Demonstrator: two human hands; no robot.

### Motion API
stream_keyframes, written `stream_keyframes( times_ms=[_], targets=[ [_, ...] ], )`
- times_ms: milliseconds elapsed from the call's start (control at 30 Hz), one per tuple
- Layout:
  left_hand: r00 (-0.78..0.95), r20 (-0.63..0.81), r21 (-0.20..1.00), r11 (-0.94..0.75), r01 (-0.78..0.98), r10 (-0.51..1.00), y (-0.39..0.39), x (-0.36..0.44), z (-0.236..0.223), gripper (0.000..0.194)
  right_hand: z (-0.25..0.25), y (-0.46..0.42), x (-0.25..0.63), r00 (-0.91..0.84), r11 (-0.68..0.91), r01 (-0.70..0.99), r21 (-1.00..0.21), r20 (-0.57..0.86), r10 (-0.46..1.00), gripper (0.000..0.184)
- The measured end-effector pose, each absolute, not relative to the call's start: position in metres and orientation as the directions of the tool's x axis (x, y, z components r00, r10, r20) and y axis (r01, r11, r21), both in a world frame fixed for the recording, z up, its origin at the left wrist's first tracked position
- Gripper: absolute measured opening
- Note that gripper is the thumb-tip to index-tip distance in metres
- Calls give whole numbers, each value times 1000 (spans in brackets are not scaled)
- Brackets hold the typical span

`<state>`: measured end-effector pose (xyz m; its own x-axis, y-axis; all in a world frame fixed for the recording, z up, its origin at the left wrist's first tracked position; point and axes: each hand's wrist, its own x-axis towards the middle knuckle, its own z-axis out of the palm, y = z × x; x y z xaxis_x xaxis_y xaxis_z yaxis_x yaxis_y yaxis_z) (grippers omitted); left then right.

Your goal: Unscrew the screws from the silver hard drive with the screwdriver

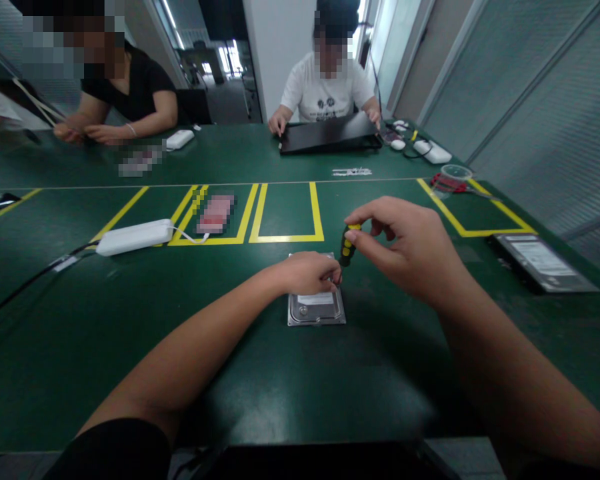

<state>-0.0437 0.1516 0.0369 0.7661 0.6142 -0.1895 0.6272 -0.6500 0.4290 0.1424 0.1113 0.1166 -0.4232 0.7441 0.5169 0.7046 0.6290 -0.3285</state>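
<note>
A silver hard drive (316, 308) lies flat on the green table (130, 333), in front of me. My left hand (307, 272) rests on its far half with fingers curled, holding it down. My right hand (405, 247) pinches the top of a small black and yellow screwdriver (349, 245) that stands upright at the drive's far right corner. The screwdriver's tip is hidden behind my left fingers.
Yellow tape boxes (286, 213) mark the table beyond the drive. A white power adapter (134, 237) with its cable lies at left, another hard drive (543, 261) at right, red-handled scissors (450, 183) far right. Two people sit across, one with hands on a black laptop (330, 133).
</note>
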Motion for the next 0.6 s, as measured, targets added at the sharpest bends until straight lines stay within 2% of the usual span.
stream_keyframes(
  times_ms=[600],
  targets=[
    [765,-189,423,-652,629,616,153,-44,35,21,114,110,140,-392,593,727,-345,501,772,18]
  ],
)
